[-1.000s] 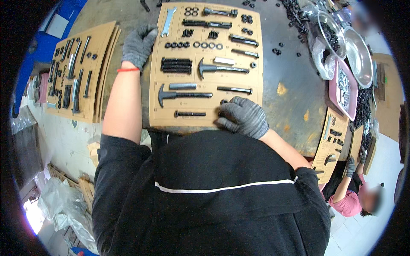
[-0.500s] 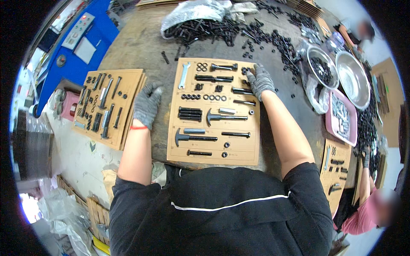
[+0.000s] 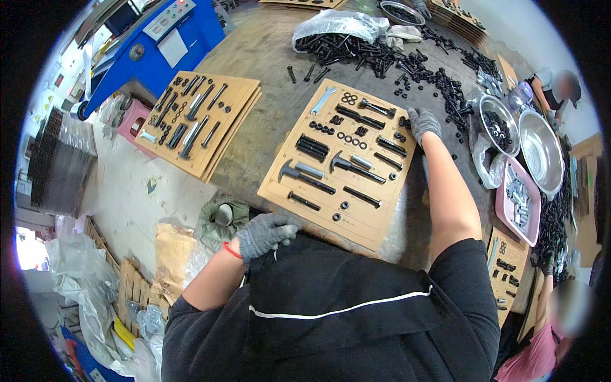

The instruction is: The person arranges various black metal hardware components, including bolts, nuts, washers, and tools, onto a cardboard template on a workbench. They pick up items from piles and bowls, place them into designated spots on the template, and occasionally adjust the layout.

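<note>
In front of me lies a brown board (image 3: 363, 234) set with black bolts, nuts, washers, two hammer-shaped black pieces (image 3: 356, 167), silver sleeves and a pale open-end wrench (image 3: 323, 100). My right hand (image 3: 425, 124), in a grey glove, is at the board's upper right edge beside small black nuts (image 3: 400, 136). Its fingers are close together on the edge, and their undersides are hidden. My left hand (image 3: 267, 237), also gloved, hovers near the table's front edge below the board's lower left corner. Its fingers are curled, with nothing visible in them.
Stacked filled boards (image 3: 213, 162) lie to the left. Loose black bolts spill from a plastic bag (image 3: 340, 24) at the back. Metal bowls (image 3: 541, 153) and a pink bin (image 3: 509, 219) of silver sleeves stand right. Two people work there. A blue machine (image 3: 149, 54) stands far left.
My left hand has moved from beside the board down to the table's front edge, and its fingers have curled. My right hand stays at the board's upper right. The whole view has turned.
</note>
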Demonstrator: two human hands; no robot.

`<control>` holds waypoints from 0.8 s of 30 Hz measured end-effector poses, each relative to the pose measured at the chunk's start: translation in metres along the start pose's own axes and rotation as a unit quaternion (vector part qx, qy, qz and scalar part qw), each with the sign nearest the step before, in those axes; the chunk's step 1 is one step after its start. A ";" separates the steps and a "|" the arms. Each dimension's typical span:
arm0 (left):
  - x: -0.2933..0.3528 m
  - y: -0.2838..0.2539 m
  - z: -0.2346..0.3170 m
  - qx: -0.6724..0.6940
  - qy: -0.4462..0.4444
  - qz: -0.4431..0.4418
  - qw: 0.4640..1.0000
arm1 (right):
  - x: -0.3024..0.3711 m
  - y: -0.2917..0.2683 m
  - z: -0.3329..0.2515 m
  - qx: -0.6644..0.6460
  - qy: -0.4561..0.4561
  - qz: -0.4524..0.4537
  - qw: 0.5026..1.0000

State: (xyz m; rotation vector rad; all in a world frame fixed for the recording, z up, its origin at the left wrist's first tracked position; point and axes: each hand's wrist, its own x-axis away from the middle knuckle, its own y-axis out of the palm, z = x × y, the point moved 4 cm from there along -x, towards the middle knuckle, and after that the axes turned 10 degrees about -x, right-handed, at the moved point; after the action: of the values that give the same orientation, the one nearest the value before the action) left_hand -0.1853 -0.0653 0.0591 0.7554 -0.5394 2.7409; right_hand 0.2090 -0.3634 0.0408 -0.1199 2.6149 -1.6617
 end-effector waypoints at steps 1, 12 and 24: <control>-0.002 0.009 -0.002 -0.014 -0.015 -0.023 1.000 | 0.004 -0.004 0.008 0.001 0.003 0.012 1.000; -0.002 0.059 -0.034 0.141 0.004 -0.073 0.987 | 0.110 -0.036 0.041 -0.048 0.040 0.035 0.997; 0.030 0.006 -0.087 0.390 0.041 0.067 0.917 | 0.231 -0.032 0.058 -0.197 0.043 -0.015 0.979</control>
State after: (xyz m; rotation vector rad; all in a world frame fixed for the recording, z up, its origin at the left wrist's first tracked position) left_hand -0.2513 -0.0311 0.0037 0.7589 0.5973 3.0792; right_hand -0.0156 -0.4496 0.0468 -0.1000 2.9865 -1.1569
